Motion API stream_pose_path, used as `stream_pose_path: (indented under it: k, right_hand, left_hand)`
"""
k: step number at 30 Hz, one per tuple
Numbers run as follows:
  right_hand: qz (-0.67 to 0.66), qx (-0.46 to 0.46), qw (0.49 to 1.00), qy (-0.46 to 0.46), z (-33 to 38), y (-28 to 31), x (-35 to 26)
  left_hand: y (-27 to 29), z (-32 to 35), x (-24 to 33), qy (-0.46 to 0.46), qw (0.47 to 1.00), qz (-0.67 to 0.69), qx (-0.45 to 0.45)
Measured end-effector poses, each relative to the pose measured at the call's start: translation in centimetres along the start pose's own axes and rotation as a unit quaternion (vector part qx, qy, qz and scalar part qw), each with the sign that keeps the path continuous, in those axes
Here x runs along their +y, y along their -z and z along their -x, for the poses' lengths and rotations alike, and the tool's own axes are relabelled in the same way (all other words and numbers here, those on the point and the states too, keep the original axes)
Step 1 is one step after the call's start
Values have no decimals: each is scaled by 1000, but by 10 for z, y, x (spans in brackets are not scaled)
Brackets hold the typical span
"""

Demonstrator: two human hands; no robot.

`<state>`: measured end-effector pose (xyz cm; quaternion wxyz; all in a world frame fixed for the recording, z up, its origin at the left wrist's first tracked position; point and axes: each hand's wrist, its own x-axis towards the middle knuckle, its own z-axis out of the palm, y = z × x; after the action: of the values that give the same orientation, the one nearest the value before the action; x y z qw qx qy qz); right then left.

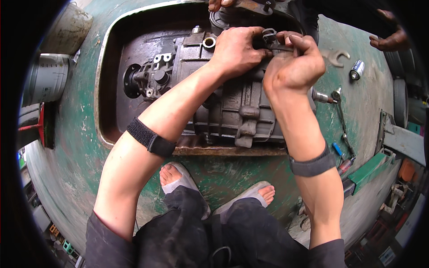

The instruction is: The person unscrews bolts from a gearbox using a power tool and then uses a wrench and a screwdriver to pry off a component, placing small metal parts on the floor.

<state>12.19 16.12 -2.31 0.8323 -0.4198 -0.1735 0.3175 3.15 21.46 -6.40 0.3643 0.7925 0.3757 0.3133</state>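
Observation:
A grey cast-metal gearbox lies in a dark metal tray. Over its far side, my left hand is closed, thumb and fingers curled in toward my right hand. My right hand is also closed, its fingers bent and pressed together above the casing. Between the fingertips of both hands shows a small looped metal piece. My fingers partly cover it, so its kind and what each hand grips are unclear. Just beyond, another person's hand is at a flat dark metal part.
Right of the tray lie an open-end wrench, a small can, a ratchet and a blue-handled tool. A co-worker's other hand hangs at far right. Buckets stand left; a green metal beam lies right.

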Motion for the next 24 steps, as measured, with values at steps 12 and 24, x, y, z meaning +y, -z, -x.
stream_pose_path:
  k: [12,24]
  right_hand:
    - [508,-204,837,-11,-1,56,-93]
    - [378,-195,904,-49,-21,36,-66]
  left_hand:
    - [4,0,-2,7,999,27,-39]
    - [0,8,-3,-4,999,53,9]
